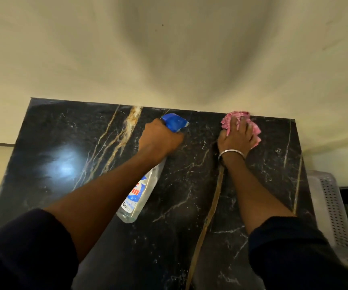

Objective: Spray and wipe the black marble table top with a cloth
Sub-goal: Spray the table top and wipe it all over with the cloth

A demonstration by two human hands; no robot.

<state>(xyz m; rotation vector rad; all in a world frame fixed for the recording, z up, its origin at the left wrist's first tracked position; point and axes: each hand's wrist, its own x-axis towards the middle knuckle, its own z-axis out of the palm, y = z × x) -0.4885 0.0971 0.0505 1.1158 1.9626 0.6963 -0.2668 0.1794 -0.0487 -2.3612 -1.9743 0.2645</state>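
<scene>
The black marble table top (68,143) with white and gold veins fills the lower half of the view and meets a cream wall at its far edge. My left hand (160,139) grips the neck of a clear spray bottle (141,195) with a blue trigger head (175,122), held tilted over the middle of the table, nozzle toward the right. My right hand (237,137) presses flat on a crumpled pink cloth (231,118) at the far edge of the table, right of centre, close to the wall. A metal bangle circles that wrist.
A white perforated plastic basket (332,210) stands just off the table's right edge. The cream wall (169,59) rises directly behind the table. A bright light reflection lies on the left part of the marble.
</scene>
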